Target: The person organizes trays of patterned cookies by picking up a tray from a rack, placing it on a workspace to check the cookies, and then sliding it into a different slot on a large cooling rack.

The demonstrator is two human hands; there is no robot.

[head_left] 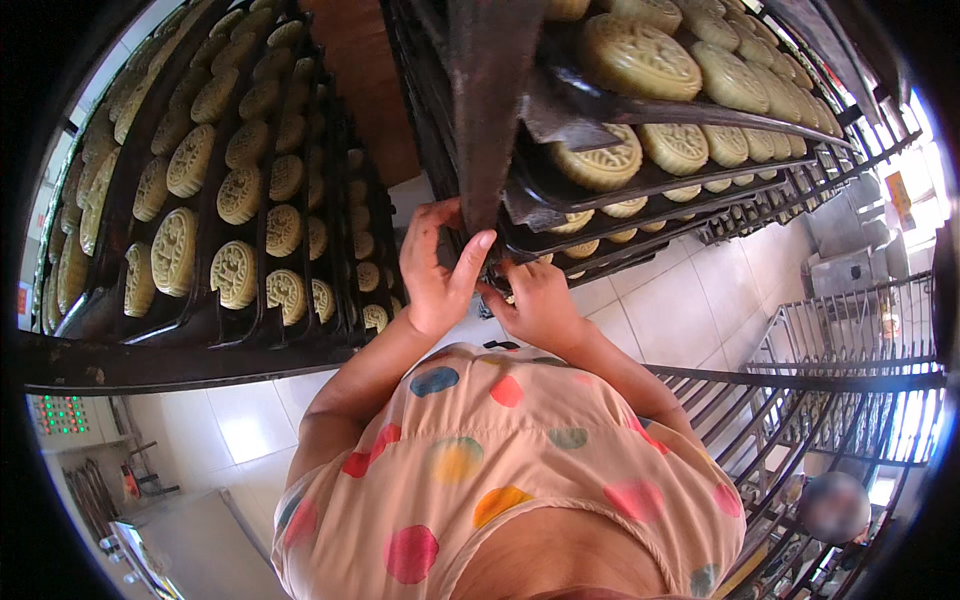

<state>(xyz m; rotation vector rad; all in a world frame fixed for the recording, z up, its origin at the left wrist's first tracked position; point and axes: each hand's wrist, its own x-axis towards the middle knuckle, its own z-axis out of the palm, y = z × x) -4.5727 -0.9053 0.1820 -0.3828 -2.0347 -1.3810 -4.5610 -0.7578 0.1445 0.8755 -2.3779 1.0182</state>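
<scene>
In front of me, dark metal trays of pale, patterned mooncakes sit stacked in a rack on the right. My left hand is at the rack's dark upright post, open, its thumb stretched away from the other fingers. Some of its fingertips pass behind the post. Close beside it, my right hand is closed, fingers curled at the near corner of the lower trays. What lies between those fingers is hidden.
A second rack of mooncake trays stands close on my left. Bare metal racks are at the right, and another person is at lower right. A metal cabinet stands lower left on the tiled floor.
</scene>
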